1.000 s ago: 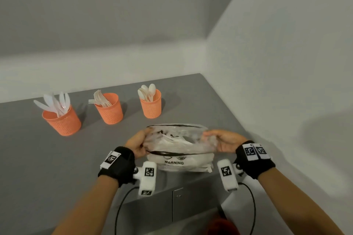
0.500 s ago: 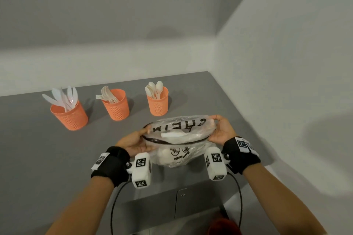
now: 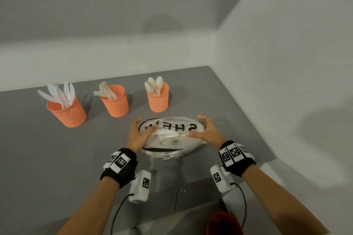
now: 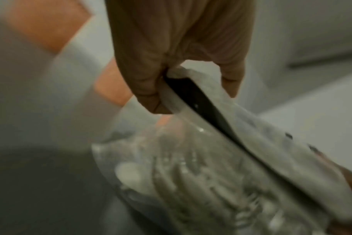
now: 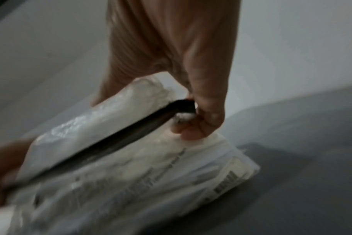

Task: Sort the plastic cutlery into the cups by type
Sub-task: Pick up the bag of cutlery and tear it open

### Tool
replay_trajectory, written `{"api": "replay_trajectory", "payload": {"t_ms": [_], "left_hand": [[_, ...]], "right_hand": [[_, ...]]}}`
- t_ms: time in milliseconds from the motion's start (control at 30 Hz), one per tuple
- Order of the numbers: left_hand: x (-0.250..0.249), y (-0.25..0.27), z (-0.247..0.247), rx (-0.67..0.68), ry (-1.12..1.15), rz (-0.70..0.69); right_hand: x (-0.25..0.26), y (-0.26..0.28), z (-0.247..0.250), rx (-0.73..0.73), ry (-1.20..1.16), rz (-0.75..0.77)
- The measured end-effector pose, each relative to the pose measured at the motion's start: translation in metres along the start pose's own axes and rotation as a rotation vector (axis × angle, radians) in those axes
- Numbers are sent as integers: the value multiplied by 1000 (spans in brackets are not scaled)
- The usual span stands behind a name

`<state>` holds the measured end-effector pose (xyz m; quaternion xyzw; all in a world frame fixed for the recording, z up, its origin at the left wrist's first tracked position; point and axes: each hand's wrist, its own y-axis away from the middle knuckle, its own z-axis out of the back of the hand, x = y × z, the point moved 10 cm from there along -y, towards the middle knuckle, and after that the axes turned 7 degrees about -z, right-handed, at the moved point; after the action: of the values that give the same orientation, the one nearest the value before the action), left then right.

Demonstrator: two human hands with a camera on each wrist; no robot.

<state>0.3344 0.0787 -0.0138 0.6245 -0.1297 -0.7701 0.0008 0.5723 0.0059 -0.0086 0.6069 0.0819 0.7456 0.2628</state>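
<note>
So nearest the camera, both hands are on the plastic bag (image 3: 170, 135) of cutlery sitting on the grey bench (image 3: 47, 158). Left hand (image 3: 140, 133) pinches the bag's dark-edged rim at the 9 o'clock end, right hand (image 3: 205, 131) pinches it at 3 o'clock, thumb and fingers curled onto the film. The bag looks thin, floppy and a bit slick, and the loose white cutlery inside will probably shift and poke, so I'd grip the rim, not the belly. Further back: the spoon cup (image 3: 158, 97) at 12 o'clock, the fork cup (image 3: 114, 101) at 11, the knife cup (image 3: 66, 110) toward 10. All light, rigid stuff, easy to tip.
</note>
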Motion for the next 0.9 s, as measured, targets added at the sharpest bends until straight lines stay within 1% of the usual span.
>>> {"api": "replay_trajectory", "payload": {"t_ms": [67,100,133,167,233,267,300,333,400,467,500,533,600,700,767,833,867,900], "left_hand": [[-20,5,-2,42,-312,-233],[-25,8,-2,30,-425,-312],[-26,10,0,-12,-525,-358],[-27,11,4,-61,-605,-373],[-25,11,11,-122,-655,-368],[-23,8,13,-120,-631,-347],[-20,4,15,-105,-586,-298],[-14,-1,16,-84,-519,-221],[1,-10,15,-32,-286,12],[22,-9,6,-1,64,316],[27,-6,2,6,188,425],[28,-5,-1,21,240,490],[27,-8,-3,67,232,527],[25,-20,-2,75,217,532],[25,-25,-4,82,210,539],[30,-24,-6,52,233,565],[33,-27,-5,17,223,545],[34,-32,0,-28,177,495]], "right_hand": [[6,4,7,-126,164,120],[9,5,11,-198,244,174],[13,7,12,-258,325,219],[15,9,12,-298,378,244],[20,10,10,-317,408,267],[20,8,9,-303,389,249],[17,4,11,-274,332,201],[13,-1,12,-235,247,131],[-3,-13,11,-123,-8,-59],[-16,-18,-2,20,-273,-255],[-20,-15,-9,84,-353,-337],[-22,-14,-15,138,-416,-382],[-17,-15,-22,227,-524,-391],[-16,-24,-25,252,-613,-385],[-21,-33,-22,191,-625,-375],[-31,-46,-22,148,-630,-330],[-36,-51,-19,99,-607,-300],[-38,-54,-13,45,-585,-252]]}}
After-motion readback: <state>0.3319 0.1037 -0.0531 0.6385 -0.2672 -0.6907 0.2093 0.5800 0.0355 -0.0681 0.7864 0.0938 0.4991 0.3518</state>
